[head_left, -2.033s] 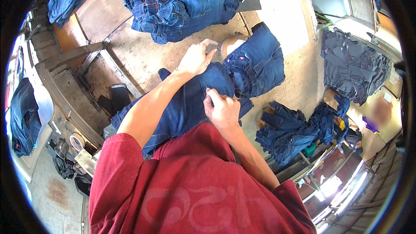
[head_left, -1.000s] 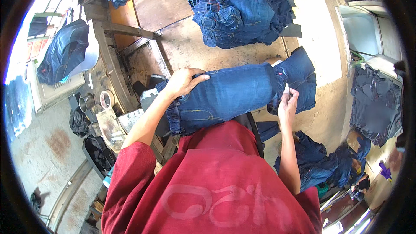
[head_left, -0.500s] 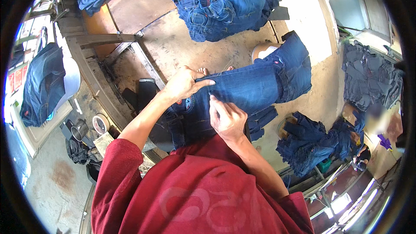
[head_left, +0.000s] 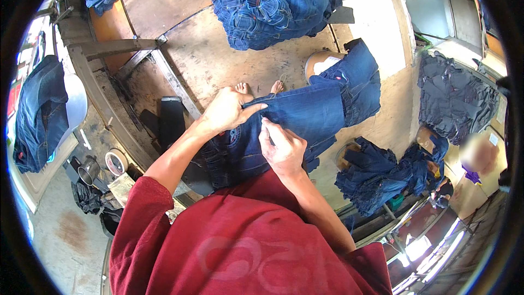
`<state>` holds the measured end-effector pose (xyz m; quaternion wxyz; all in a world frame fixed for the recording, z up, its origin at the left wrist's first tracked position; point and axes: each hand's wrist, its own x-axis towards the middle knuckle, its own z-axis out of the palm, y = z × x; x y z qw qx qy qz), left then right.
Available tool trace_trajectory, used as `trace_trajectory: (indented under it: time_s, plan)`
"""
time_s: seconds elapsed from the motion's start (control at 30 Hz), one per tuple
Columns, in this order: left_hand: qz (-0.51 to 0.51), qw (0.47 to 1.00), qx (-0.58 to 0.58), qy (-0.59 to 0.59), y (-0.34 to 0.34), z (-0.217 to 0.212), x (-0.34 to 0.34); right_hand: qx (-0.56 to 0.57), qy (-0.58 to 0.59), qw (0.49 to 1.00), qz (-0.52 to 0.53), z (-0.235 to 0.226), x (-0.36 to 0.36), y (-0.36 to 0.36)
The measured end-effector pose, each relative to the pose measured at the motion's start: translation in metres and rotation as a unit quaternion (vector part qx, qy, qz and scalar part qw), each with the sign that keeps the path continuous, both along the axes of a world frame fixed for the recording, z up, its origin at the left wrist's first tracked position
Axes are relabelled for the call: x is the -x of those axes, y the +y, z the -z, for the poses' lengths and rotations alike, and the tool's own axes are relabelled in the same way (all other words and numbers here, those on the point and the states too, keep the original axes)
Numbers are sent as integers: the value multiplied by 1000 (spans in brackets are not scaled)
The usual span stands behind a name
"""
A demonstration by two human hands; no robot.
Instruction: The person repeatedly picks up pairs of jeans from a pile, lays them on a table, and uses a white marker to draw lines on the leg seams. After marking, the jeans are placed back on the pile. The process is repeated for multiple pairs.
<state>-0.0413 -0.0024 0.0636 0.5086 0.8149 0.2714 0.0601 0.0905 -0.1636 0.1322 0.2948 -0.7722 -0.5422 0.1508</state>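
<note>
The left hand [head_left: 226,110] pinches the top edge of the blue jeans [head_left: 305,117], which hang in front of the person's red shirt, and the right hand [head_left: 281,150] presses its fingers together on the cloth just below. To do this well, I think both hands should hold the edge tight and flat so the jeans do not slip or bunch up. A big pile of jeans [head_left: 273,0] lies ahead on the floor, and a smaller heap [head_left: 382,172] lies near the right side, so the hanging leg could brush them.
</note>
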Motion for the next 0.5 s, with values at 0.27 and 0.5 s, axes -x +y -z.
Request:
trace_trajectory:
  time_s: [0.27, 0.5]
  plan:
    - [-20, 999, -43, -20, -1, -7, -2, 92, -54, 994, -38, -16, 1, -4]
    - [-22, 998, -35, -40, -1, -6, -4, 51, -27, 998, -12, -8, -1, 8]
